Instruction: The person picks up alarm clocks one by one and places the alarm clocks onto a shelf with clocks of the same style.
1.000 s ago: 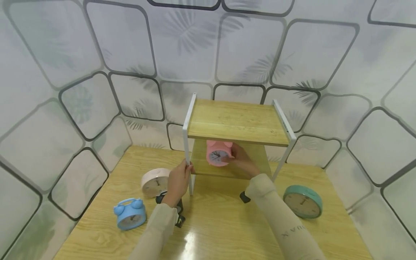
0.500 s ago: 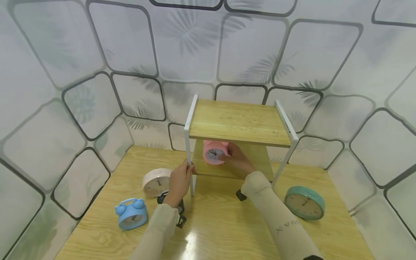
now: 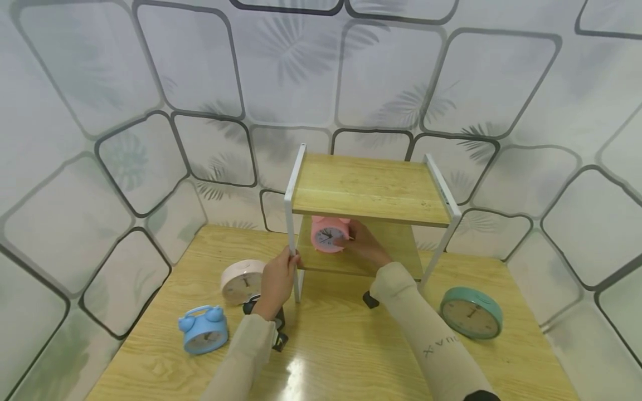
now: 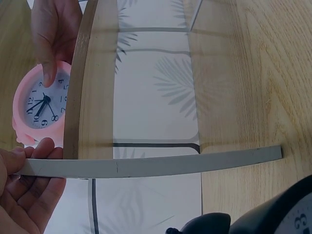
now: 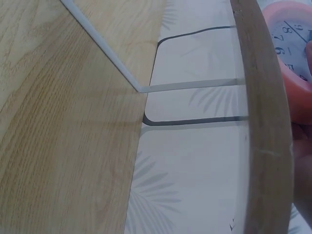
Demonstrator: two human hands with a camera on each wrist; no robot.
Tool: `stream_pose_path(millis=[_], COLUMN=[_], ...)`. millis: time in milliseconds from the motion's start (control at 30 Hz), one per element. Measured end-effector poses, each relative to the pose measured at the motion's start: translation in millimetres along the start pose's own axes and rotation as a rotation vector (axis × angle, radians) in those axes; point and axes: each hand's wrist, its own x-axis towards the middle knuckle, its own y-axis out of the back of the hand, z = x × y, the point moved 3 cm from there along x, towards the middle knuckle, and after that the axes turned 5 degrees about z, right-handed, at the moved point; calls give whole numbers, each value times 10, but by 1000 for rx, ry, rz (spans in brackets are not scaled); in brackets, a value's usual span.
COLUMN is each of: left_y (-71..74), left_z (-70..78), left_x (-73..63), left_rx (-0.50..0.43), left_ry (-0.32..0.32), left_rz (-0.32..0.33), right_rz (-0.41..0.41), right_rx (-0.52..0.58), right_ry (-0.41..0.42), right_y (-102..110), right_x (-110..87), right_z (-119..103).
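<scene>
A pink twin-bell alarm clock (image 3: 326,236) stands upright at the lower board (image 3: 321,263) of a two-tier wooden shelf, toward its left side. My right hand (image 3: 365,246) grips it from the right, thumb over the dial, as the left wrist view shows the thumb (image 4: 48,73) on the clock face. Only part of the pink clock (image 5: 297,87) appears in the right wrist view, beyond the board's edge. My left hand (image 3: 277,281) holds the shelf's white front-left leg (image 3: 289,223), with the fingers curled around the flat bar (image 4: 161,164) in the left wrist view.
Left on the table are a blue twin-bell clock (image 3: 204,334) and a round pale-pink clock (image 3: 242,283). A black clock (image 3: 280,317) is partly hidden behind my left wrist. A round green clock (image 3: 471,313) lies right of my right sleeve. Patterned walls enclose the table.
The pink alarm clock has shifted slightly left and back along the lower board with my right hand. My left hand keeps its hold on the leg.
</scene>
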Motion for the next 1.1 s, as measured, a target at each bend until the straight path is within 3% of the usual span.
stream_pose_path(millis=[367,567,767,867,1100], left_y=[21,19,6,4,13], left_z=[-3,-3,-5,-8,11], left_x=[12,9,5,3,12], left_rx=[-1,4,9,10,14], left_ry=[45,27,9,0,9], left_rz=[-14,-20,-10,1,-4], right_rz=[18,-11,14,21,24], right_rx=[95,84,-2,-35,-56], right_ry=[18,68,85,66,-83], right_y=[37,-26,-83,-104,-138], right_x=[-27,39,148,200,280], right_z=[-13,-21,-17,3,47])
